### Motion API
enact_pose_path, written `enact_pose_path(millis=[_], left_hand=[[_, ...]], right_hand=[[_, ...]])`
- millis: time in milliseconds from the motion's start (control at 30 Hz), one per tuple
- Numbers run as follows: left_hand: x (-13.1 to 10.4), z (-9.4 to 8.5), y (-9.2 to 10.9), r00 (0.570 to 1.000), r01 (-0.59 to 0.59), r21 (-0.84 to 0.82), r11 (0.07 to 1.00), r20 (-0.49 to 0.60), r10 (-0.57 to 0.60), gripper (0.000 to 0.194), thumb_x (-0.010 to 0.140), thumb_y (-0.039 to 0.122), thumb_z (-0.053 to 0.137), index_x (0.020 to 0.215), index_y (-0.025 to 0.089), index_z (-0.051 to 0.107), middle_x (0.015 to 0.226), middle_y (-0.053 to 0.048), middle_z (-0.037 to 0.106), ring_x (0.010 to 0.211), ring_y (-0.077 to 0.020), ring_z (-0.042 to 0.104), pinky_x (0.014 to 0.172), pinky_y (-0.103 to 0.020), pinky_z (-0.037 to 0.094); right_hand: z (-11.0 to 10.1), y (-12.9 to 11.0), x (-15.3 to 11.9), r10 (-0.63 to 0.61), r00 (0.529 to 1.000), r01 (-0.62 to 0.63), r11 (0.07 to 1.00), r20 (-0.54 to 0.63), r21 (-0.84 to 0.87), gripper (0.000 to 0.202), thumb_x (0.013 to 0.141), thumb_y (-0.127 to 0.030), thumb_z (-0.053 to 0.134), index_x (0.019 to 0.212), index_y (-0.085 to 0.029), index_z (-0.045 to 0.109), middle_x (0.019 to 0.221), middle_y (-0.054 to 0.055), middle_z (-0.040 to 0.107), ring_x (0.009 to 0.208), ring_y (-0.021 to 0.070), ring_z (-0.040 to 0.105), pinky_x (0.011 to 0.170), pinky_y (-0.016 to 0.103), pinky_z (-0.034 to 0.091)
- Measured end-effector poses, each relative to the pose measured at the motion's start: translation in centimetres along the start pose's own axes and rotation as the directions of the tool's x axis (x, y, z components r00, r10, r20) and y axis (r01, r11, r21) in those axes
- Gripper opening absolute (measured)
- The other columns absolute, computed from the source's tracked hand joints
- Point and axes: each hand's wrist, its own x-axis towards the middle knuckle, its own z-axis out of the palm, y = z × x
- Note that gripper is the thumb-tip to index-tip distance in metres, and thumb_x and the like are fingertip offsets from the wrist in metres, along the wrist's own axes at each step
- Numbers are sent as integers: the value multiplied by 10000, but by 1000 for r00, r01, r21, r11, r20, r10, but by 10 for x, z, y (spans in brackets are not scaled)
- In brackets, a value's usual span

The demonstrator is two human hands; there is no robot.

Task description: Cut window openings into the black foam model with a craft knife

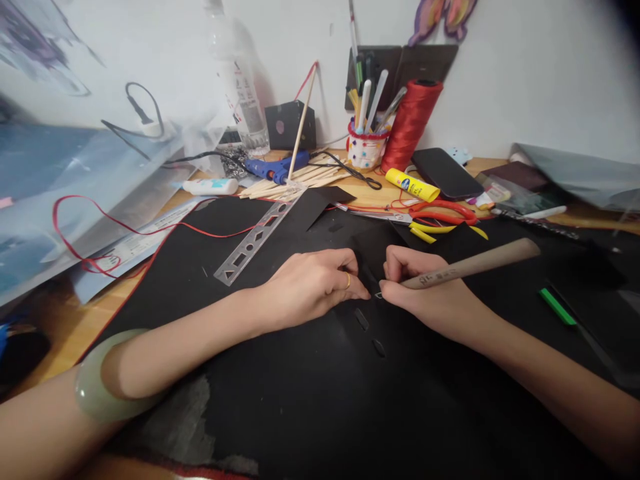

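My right hand is closed round a thin grey-brown wooden stick with small printed marks; its thick end points right. At the fingertips of that hand lies a tiny light-edged piece. My left hand, with a gold ring, rests just left of it, fingers together and pointing at the same spot; what they press or hold, if anything, is too small to name. Two small dark cut pieces, a strip and an oval, lie below on the black mat.
A clear stencil ruler lies beyond my left hand. Farther back are red-handled scissors, a yellow glue stick, a phone, a blue glue gun, a pen cup and red ribbon spool.
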Motion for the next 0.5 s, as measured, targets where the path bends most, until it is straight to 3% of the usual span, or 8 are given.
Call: enact_pose_path(millis=[500], left_hand=[[0,0,1,999,-40,116,992,32,37,260,906,254,361,1020,287,592,985,-11,496,798,-105,506,632,-200,371]], right_hand=[[-1,1,-4,-1,1000,1,999,-3,-37,232,650,-85,472,561,-191,286,569,-43,368,534,82,315,454,227,240]])
